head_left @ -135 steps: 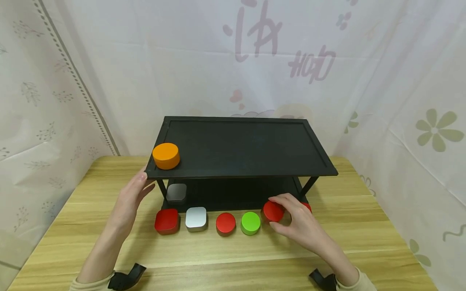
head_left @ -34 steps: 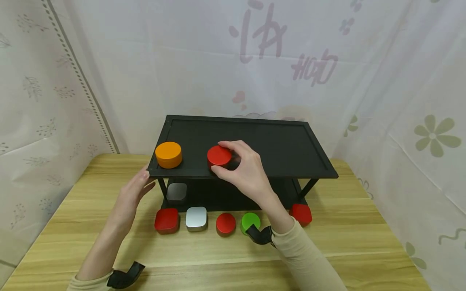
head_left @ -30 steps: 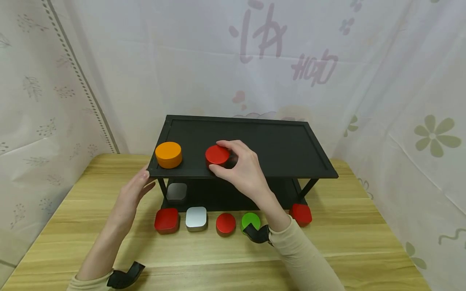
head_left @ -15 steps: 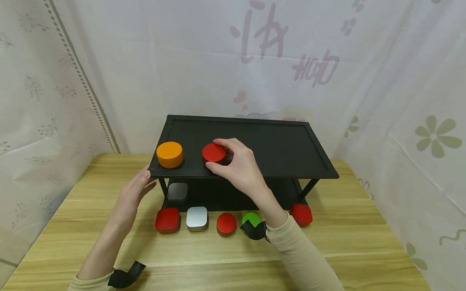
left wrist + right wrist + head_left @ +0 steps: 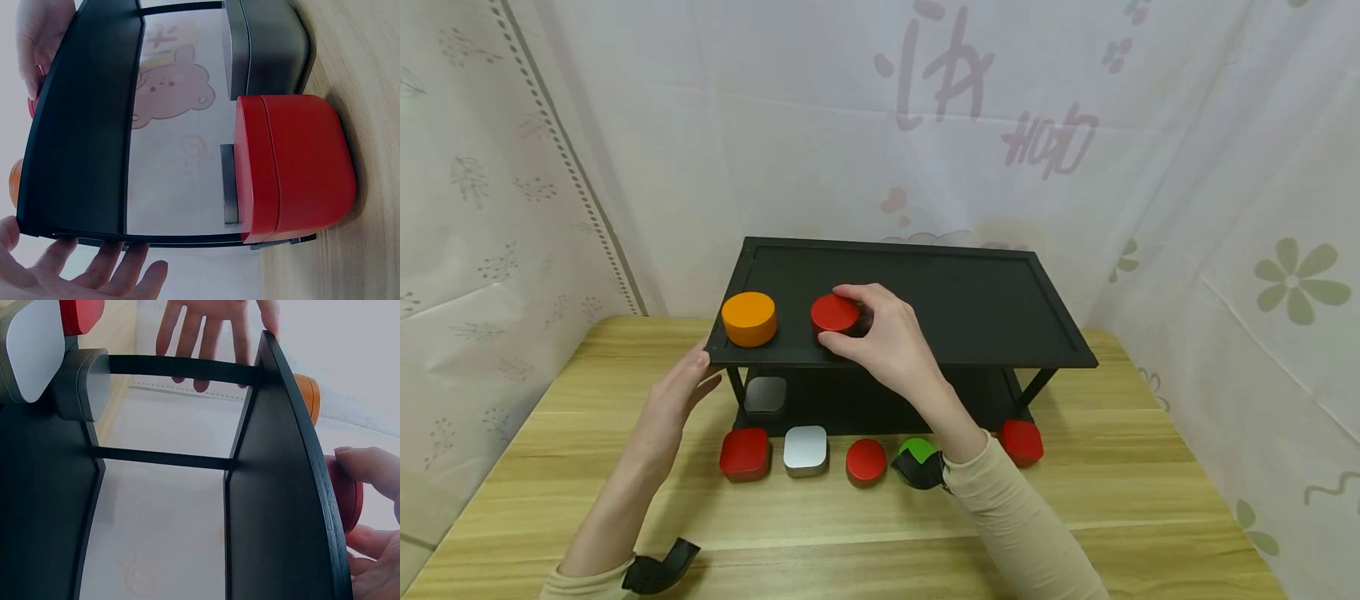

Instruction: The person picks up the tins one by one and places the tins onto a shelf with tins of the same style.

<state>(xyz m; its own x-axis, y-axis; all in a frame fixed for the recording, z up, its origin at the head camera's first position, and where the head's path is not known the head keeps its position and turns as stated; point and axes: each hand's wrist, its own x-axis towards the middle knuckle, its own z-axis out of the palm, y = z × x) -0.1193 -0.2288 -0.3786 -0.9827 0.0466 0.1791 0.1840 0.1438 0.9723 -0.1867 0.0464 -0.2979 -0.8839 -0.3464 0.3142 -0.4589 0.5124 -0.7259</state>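
My right hand (image 5: pixel 883 337) pinches a red round tin (image 5: pixel 833 313) between thumb and fingers, on or just above the front part of the black rack's top shelf (image 5: pixel 955 308). An orange round tin (image 5: pixel 749 318) stands to its left on the same shelf. At the rack's front left corner, my left hand (image 5: pixel 673 396) touches the upper shelf with its thumb; its fingers (image 5: pixel 103 269) lie fairly straight along the side. In the right wrist view, the held tin (image 5: pixel 345 494) shows its lid seam. Whether its base touches the shelf cannot be seen.
A dark grey square tin (image 5: pixel 765 396) sits on the lower shelf at left. Before the rack stand a red square tin (image 5: pixel 745 455), a silver square tin (image 5: pixel 806 451), a red round tin (image 5: pixel 866 462), a partly covered green tin (image 5: pixel 916 451) and another red tin (image 5: pixel 1021 442).
My right hand took the red round tin from the row in front, raised it to the top shelf and has since moved it slightly left, nearer the orange tin. My left hand stays put.
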